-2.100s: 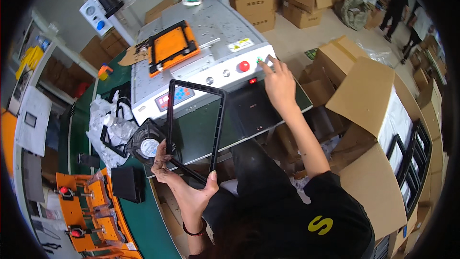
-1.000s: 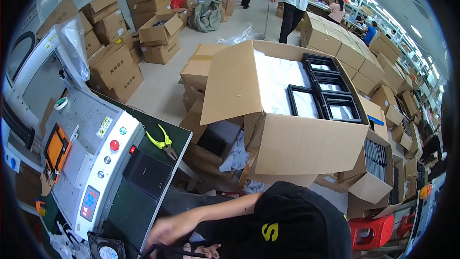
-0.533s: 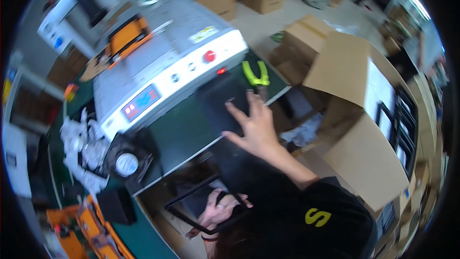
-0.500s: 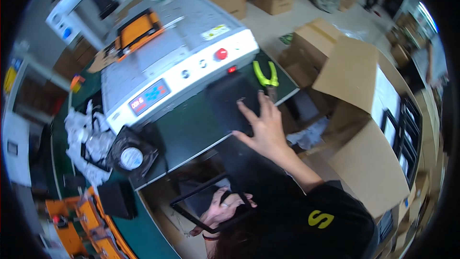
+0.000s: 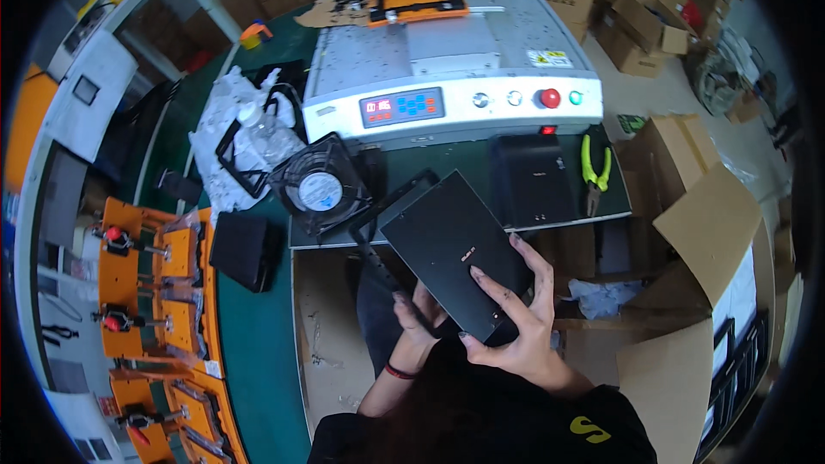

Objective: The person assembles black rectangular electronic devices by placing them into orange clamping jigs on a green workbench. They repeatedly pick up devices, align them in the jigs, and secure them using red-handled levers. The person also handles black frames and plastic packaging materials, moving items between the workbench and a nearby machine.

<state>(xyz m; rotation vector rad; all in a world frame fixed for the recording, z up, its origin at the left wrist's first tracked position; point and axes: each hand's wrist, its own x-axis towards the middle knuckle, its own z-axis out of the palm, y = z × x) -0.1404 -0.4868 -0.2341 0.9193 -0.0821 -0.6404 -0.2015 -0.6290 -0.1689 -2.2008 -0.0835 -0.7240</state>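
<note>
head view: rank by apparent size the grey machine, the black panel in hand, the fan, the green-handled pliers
1. grey machine, by far the largest.
2. black panel, held by the right hand and left hand; it is nearer the camera, so it looks bigger.
3. fan, clearly smaller than the panel.
4. green-handled pliers, smallest.

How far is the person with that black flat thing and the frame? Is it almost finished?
About midway, it seems. Done: the black panel and the black frame are both off the green bench and picked up. In hand: the right hand grips the panel's lower edge while the left hand holds the frame underneath. Left: the panel lies askew over the frame, not seated in it, so fitting them together looks undone.
</note>
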